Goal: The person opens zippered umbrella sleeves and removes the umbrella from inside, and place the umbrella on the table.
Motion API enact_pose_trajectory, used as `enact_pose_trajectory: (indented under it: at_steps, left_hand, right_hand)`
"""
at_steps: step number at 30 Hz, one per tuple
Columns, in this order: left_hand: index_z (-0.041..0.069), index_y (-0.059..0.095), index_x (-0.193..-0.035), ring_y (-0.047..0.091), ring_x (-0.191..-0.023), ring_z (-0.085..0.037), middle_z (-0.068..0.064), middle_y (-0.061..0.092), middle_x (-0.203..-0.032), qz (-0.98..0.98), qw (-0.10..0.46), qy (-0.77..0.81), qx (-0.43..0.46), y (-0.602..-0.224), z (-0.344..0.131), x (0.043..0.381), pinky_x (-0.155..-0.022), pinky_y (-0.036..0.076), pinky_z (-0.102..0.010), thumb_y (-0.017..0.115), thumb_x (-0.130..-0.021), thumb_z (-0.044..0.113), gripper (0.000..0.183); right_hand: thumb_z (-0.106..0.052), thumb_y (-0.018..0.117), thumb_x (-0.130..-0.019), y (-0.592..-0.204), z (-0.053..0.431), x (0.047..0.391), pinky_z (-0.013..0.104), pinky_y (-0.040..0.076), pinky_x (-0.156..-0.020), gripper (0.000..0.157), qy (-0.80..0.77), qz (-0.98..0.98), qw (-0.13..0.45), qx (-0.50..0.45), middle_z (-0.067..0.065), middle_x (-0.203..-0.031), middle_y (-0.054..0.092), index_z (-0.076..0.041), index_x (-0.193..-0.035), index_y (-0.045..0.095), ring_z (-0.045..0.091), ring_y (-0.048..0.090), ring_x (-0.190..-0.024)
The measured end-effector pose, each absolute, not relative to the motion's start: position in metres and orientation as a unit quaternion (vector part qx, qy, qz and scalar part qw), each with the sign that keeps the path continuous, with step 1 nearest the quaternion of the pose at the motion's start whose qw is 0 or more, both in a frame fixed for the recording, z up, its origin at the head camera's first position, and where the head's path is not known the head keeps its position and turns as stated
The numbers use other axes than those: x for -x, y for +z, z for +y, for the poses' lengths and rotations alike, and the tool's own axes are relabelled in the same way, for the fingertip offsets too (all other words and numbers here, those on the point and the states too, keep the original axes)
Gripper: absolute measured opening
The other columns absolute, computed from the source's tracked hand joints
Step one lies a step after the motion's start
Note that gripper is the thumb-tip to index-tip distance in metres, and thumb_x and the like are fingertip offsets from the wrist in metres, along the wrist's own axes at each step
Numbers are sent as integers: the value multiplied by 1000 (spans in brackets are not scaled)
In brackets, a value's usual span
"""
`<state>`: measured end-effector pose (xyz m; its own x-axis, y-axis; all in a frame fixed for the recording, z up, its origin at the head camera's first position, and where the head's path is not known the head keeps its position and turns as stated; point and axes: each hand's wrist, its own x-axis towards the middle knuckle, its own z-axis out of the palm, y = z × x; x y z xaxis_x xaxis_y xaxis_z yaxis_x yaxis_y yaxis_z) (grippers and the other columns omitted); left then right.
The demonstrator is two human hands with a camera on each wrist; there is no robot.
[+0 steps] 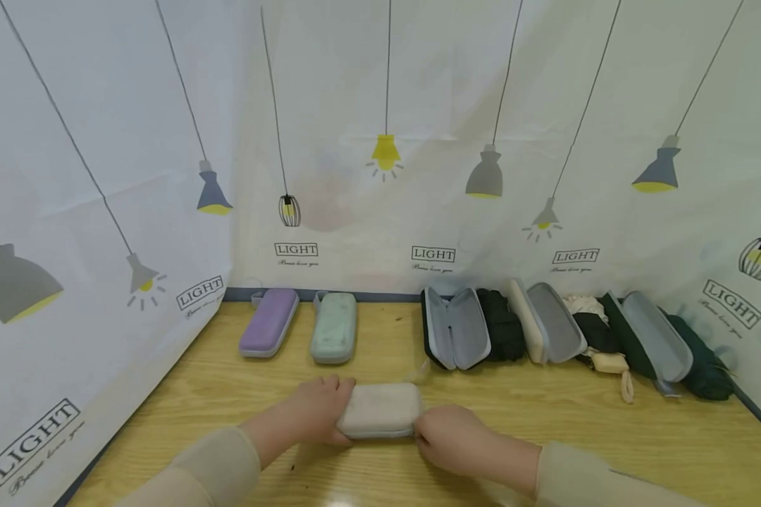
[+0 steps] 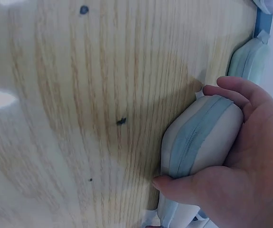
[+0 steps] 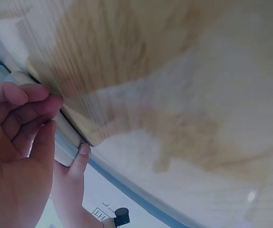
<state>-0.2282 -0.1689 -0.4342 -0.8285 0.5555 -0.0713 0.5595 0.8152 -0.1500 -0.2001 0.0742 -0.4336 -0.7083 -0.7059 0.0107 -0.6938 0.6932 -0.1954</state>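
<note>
A beige hard-shell zip case (image 1: 382,408) lies lengthwise on the table in front of me. My left hand (image 1: 323,408) grips its left end, with the thumb on the near side and the fingers on the far side. A grey-blue zipper band (image 2: 189,137) runs along the case's side in the left wrist view, and it looks closed there. At the right end, my right hand (image 1: 453,436) has its fingers curled and pinches at the case's edge. In the right wrist view, the thumb and index fingertips (image 3: 55,102) come together beside the case; whatever lies between them is hidden.
A purple case (image 1: 269,322) and a mint-green case (image 1: 334,327) stand closed at the back left. At the back right are an open black case (image 1: 456,327), an open beige case (image 1: 554,324) and an open dark-green case (image 1: 656,334), with folded fabric bundles (image 1: 501,325) beside them.
</note>
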Motion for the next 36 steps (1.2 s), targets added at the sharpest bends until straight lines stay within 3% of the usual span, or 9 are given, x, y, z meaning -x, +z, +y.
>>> enact_pose_trajectory:
  at_steps: [6, 17, 22, 25, 29, 36]
  left_hand:
    - [1, 42, -123, 55, -78, -31, -15, 53, -94, 962, 13, -74, -261, -434, -172, 230, -60, 46, -42, 73, -58, 58, 91]
    - [-2, 40, -128, 57, -87, -30, -18, 57, -97, 972, 37, -72, -219, -426, -158, 230, -69, 48, -41, 74, -58, 57, 98]
    - [11, 28, -139, 57, -84, -28, -16, 55, -101, 972, 54, -78, -217, -426, -155, 232, -62, 48, -40, 72, -59, 61, 104]
    - [28, 14, -144, 54, -94, -28, -16, 44, -124, 959, 60, -95, -258, -427, -156, 236, -64, 48, -40, 66, -64, 64, 102]
    - [40, 3, -142, 41, -115, -33, -9, 7, -148, 926, 31, -133, -351, -430, -158, 242, -72, 48, -42, 55, -72, 67, 92]
    - [28, 7, -145, 17, -132, -33, 1, 0, -150, 877, -3, -137, -460, -430, -156, 246, -94, 33, -50, 54, -73, 66, 94]
  right_hand:
    - [-11, 55, -84, -434, 61, 203, 25, 30, -41, 33, -105, 923, -3, 370, -8, -48, 36, -17, -55, 41, 6, 32, -43]
    - [-11, 56, -82, -445, 32, 205, 24, 32, -40, 28, -100, 914, -57, 388, -8, -51, 38, -16, -58, 42, 7, 36, -44]
    - [-11, 57, -82, -443, 32, 208, 22, 36, -43, 23, -95, 905, -44, 412, -8, -54, 44, -16, -62, 48, 6, 41, -48]
    - [-11, 57, -83, -444, 37, 214, 23, 39, -48, 20, -108, 901, -22, 420, -9, -59, 50, -17, -65, 51, 5, 46, -53]
    - [-11, 57, -84, -446, 44, 220, 25, 41, -50, 20, -117, 898, -15, 424, -9, -61, 51, -17, -66, 52, 5, 48, -55]
    - [-12, 58, -85, -446, 56, 228, 23, 39, -51, 22, -128, 898, 0, 422, -11, -61, 49, -18, -64, 53, 3, 43, -53]
